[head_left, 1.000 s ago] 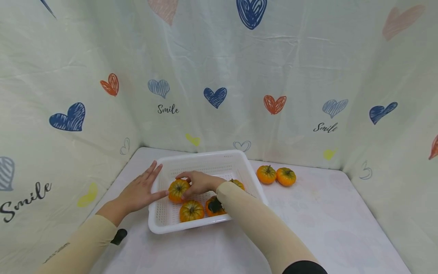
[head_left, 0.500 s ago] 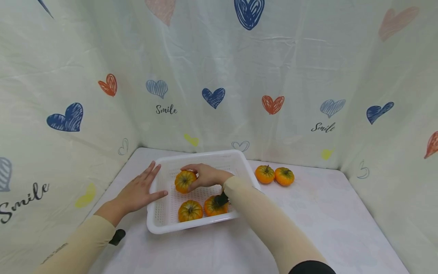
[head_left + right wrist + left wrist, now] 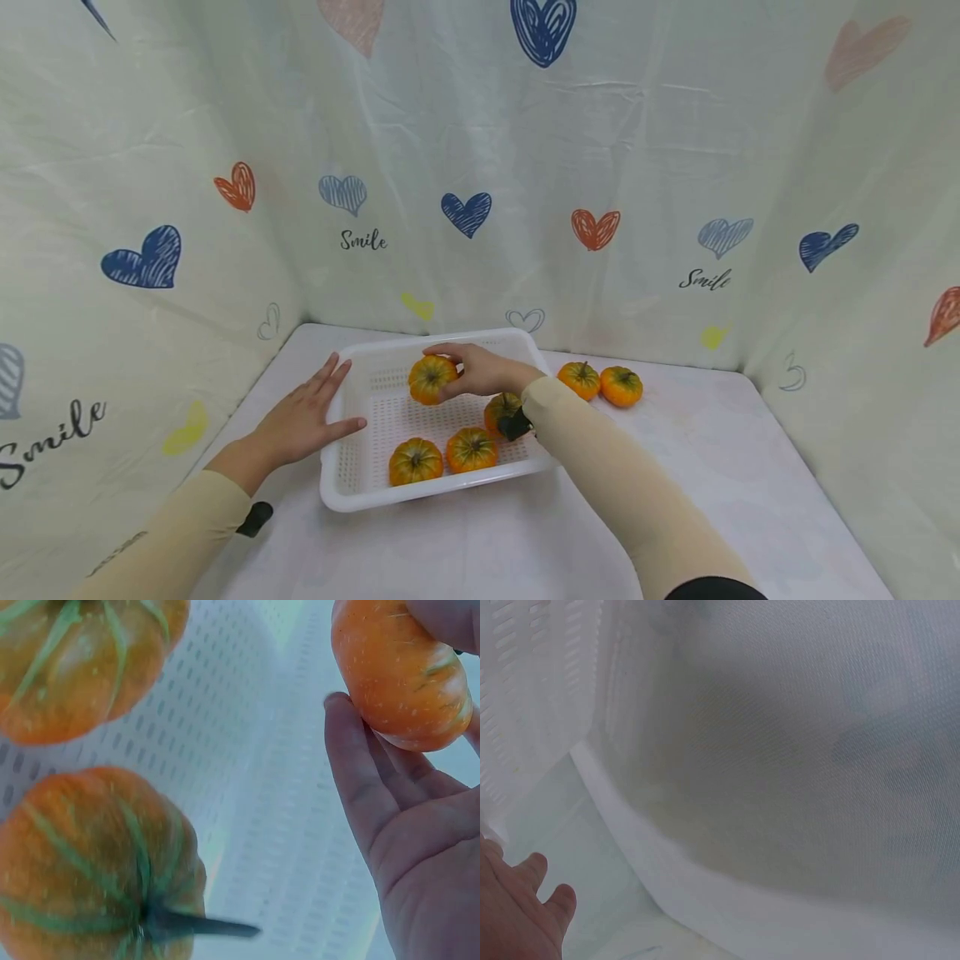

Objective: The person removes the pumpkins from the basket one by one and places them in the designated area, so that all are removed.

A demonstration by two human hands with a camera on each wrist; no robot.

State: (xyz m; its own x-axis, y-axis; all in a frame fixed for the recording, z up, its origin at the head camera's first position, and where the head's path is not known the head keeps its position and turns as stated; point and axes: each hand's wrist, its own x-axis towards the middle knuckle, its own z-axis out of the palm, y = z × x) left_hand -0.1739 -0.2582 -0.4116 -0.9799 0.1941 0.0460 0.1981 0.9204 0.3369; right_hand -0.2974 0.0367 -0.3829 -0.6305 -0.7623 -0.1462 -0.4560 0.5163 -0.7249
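Above the floor of a white perforated plastic basket [image 3: 386,417], my right hand [image 3: 486,372] grips a small orange pumpkin [image 3: 431,381] between thumb and fingers. The right wrist view shows this held pumpkin [image 3: 397,675] against the palm side, its top partly cut off. Three other pumpkins lie in the basket: front left [image 3: 416,462], front middle [image 3: 472,450] and one on the right [image 3: 501,410], partly behind the wrist camera. My left hand [image 3: 298,418] rests at the basket's left rim, fingers straight and spread, thumb over the inside. In the left wrist view its fingers [image 3: 532,870] lie near the basket's wall.
Two more pumpkins, one [image 3: 578,380] beside the other [image 3: 622,387], sit on the white-covered table [image 3: 675,467] right of the basket. A curtain [image 3: 480,125] printed with hearts hangs close behind and along both sides.
My right hand has carried the gripped pumpkin from the basket's left side rightward and toward the back. The right-hand pumpkin has come into sight. My left hand stays at the rim.
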